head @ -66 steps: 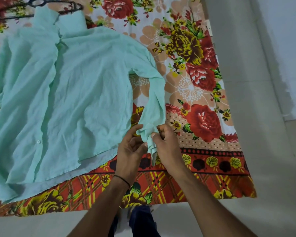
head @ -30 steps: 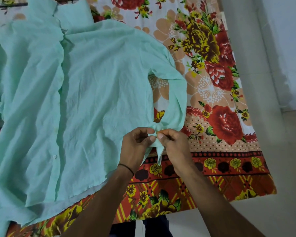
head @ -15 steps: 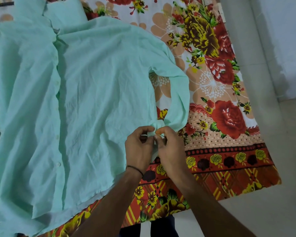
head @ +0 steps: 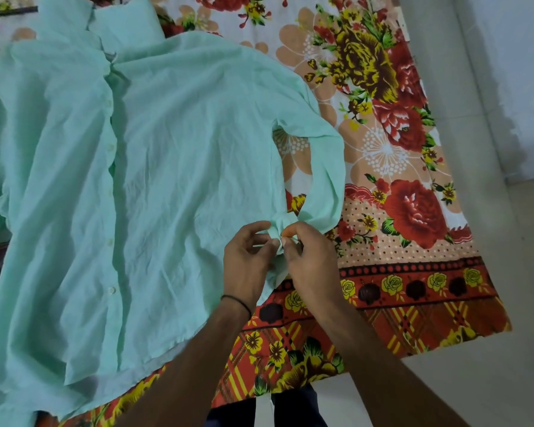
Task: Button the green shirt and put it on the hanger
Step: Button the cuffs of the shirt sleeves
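Note:
The pale green shirt (head: 154, 186) lies spread flat, front up, on a flowered sheet, collar at the top. Its row of white buttons runs down the middle. The right sleeve (head: 327, 177) curves down to its cuff (head: 280, 223), which is bunched between my two hands. My left hand (head: 247, 260), with a black band on the wrist, pinches the cuff from the left. My right hand (head: 309, 257) pinches it from the right, thumb and forefinger tips together. A thin dark bar of the hanger (head: 10, 11) shows at the top left edge, mostly hidden by the collar.
The flowered red and orange sheet (head: 398, 211) covers the floor under the shirt. Pale floor tiles (head: 475, 118) lie to the right of it and along the bottom. A white wall (head: 524, 57) rises at the far right. My dark trouser legs show at the bottom edge.
Both hands have stayed on the sleeve cuff, working it with the fingertips. The cuff has shifted slightly left toward the shirt body, and the view has drifted so the hanger is nearly out of frame.

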